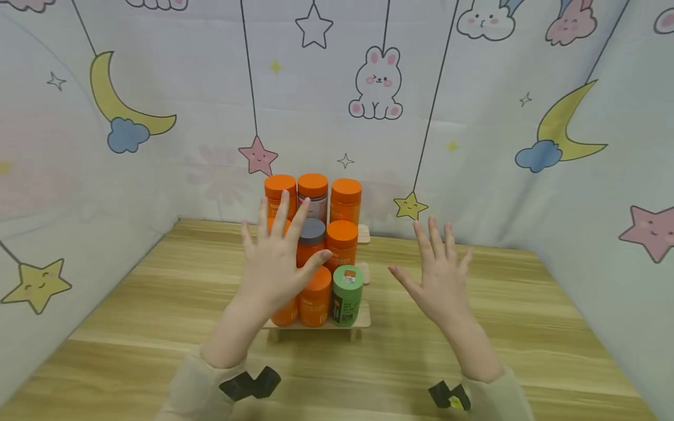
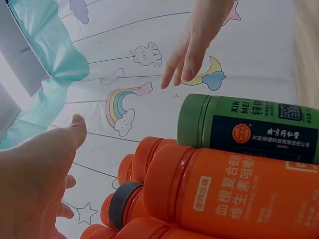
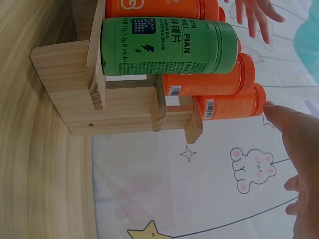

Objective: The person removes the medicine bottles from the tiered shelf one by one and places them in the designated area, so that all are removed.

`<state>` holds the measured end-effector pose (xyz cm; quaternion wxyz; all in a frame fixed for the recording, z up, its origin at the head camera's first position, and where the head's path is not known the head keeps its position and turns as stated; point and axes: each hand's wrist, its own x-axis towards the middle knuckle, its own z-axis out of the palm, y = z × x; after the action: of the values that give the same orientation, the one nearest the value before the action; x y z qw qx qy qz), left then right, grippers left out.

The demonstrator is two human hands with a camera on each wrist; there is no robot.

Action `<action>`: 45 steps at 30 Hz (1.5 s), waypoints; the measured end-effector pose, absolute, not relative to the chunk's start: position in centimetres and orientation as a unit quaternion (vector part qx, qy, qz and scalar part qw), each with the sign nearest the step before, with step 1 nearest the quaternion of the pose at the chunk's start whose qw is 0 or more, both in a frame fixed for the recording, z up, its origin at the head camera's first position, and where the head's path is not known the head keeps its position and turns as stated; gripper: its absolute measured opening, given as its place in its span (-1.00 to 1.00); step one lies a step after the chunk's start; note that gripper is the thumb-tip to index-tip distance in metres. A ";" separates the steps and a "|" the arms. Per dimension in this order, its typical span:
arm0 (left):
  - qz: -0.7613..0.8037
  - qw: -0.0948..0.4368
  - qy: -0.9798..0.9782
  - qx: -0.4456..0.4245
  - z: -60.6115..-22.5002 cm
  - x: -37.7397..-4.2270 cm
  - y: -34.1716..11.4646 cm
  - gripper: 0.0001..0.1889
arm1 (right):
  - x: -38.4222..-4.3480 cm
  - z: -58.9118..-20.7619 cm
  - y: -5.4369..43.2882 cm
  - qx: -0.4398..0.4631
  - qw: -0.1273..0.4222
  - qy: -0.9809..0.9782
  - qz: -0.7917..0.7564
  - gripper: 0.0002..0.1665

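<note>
My left hand [image 1: 274, 263] is spread, fingers straight and empty, in front of several bottles, and in the head view it covers part of them. My right hand [image 1: 442, 280], also spread and empty, hovers to the right of the bottles. A green bottle [image 1: 347, 295] with a printed label stands at the front right. Beside it is an orange bottle [image 2: 214, 189] with an orange lid. One bottle in the middle row has a grey lid [image 1: 312, 231]. More orange-lidded bottles [image 1: 346, 196] fill the back row.
The bottles stand on a stepped wooden rack [image 3: 75, 74] with three tiers. It rests on a wood-grain table [image 1: 400, 362]. A white cloth backdrop [image 1: 474, 117] printed with moons, stars and bunnies closes off the back and sides.
</note>
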<state>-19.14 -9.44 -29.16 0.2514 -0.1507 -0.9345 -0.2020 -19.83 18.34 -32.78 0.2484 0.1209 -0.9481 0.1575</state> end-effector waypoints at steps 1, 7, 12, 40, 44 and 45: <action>-0.204 0.249 -0.935 -0.148 -29.1 -19.2 -9.6 0.06 | -19.8 -32.8 18.3 0.123 0.251 -0.947 0.160 0.06; -0.218 0.241 -0.936 -0.134 -28.5 -19.2 -10.8 0.02 | -19.8 -32.5 18.1 0.126 0.261 -0.940 0.180 0.05; -0.245 0.251 -0.928 -0.128 -28.2 -19.4 -11.9 -0.07 | -20.0 -32.4 18.0 0.131 0.268 -0.931 0.209 0.11; -0.456 0.318 -0.819 -0.138 -31.9 -25.0 -16.8 -0.63 | -21.7 -30.9 16.0 0.168 0.234 -0.880 0.378 -0.02; -0.501 0.300 -0.802 -0.130 -32.7 -25.8 -17.4 -0.64 | -22.4 -30.3 15.6 0.179 0.226 -0.867 0.406 -0.02; -0.514 0.294 -0.796 -0.127 -32.9 -26.1 -17.6 -0.65 | -22.6 -30.1 15.5 0.182 0.225 -0.862 0.415 -0.03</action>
<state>-26.07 -17.56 -32.88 0.2943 -0.1275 -0.7959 -0.5135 -22.56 15.48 -30.13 0.2253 0.1824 -0.8625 0.4149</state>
